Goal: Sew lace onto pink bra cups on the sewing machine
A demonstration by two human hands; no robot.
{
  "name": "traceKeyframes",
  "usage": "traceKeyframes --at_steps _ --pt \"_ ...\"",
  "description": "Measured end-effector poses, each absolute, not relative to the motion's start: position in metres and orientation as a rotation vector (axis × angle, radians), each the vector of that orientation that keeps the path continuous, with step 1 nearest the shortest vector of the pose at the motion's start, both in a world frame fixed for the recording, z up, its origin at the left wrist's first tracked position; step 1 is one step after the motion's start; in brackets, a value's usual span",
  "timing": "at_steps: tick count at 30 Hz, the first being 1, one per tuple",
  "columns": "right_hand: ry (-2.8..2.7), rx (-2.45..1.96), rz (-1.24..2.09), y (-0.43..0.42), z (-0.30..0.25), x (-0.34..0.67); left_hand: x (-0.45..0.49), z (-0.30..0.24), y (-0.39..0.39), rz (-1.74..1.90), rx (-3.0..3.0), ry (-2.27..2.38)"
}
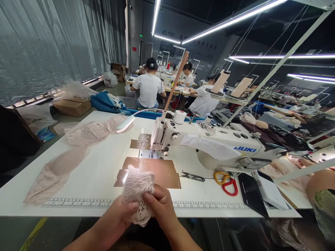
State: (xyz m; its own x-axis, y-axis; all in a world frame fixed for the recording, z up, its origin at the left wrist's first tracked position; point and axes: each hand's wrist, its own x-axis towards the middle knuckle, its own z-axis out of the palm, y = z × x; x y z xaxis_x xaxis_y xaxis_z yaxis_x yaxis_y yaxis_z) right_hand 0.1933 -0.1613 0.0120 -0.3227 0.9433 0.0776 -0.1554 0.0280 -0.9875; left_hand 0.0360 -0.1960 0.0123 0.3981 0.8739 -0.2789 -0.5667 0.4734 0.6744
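At the front edge of the table (101,174), between the thumbs and fingers of the left hand (119,213) and right hand (161,205), the pale lace (138,184) was pinched. Beyond, snips (195,177) were seen beside a brown patch (163,172); dragged across their points, the lace could have been snagged.

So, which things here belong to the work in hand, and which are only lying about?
Likely part of the work:
lace piece, held
JUKI sewing machine behind it
pale lace fabric at left

Seemingly just lying about:
yellow-and-red-handled scissors
thread snips
nearer cardboard box
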Motion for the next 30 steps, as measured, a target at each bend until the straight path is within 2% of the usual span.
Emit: traceKeyframes --at_steps 8,13,17,23,30 --pt "-0.788 -0.861 1.656 -0.161 0.006 0.183 0.038 0.013 -0.196 1.008 0.477 0.760" --pt "-0.671 -0.861 1.622 -0.159 0.012 0.182 0.036 0.017 -0.200 1.015 0.679 0.700" --pt "-0.613 -0.821 1.639 -0.157 0.017 0.186 0.031 0.016 -0.201 0.885 0.770 0.698" --pt "-0.707 -0.794 1.767 -0.157 0.020 0.196 0.025 0.034 -0.197 0.858 0.744 0.453" --pt "-0.955 -0.857 1.881 -0.156 0.014 0.205 0.003 0.012 -0.189 1.151 0.453 0.843"
